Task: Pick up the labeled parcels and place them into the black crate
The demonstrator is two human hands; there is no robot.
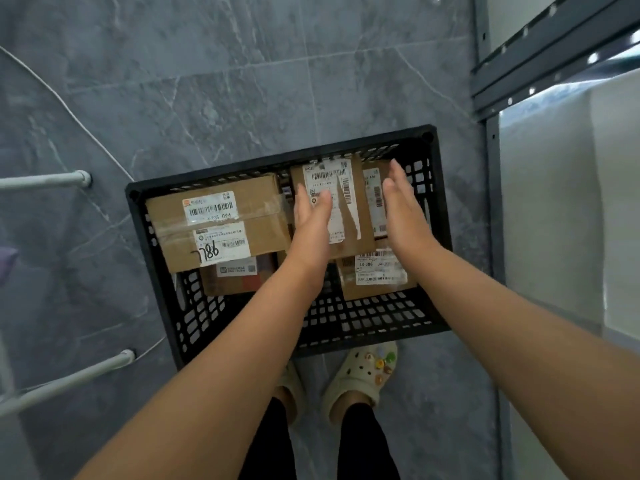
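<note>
A black slotted crate (346, 323) stands on the grey floor and holds several labeled cardboard parcels. The biggest one (256, 233), marked 7786, fills its left side. An upright-lying parcel (341, 188) with a torn white label sits in the middle, between my two hands. My left hand (310, 216) is flat with straight fingers at that parcel's left edge. My right hand (401, 206) is flat at its right side, fingers straight. Neither hand grips anything. Another parcel (379, 275) lies below them, and one more (239, 275) peeks from under the big box.
A dark metal shelf frame (519, 74) with a pale shelf board (561, 220) rises on the right. White rack legs (45, 180) and a thin white cord (69, 112) lie on the left. My feet in pale clogs (360, 379) stand just behind the crate.
</note>
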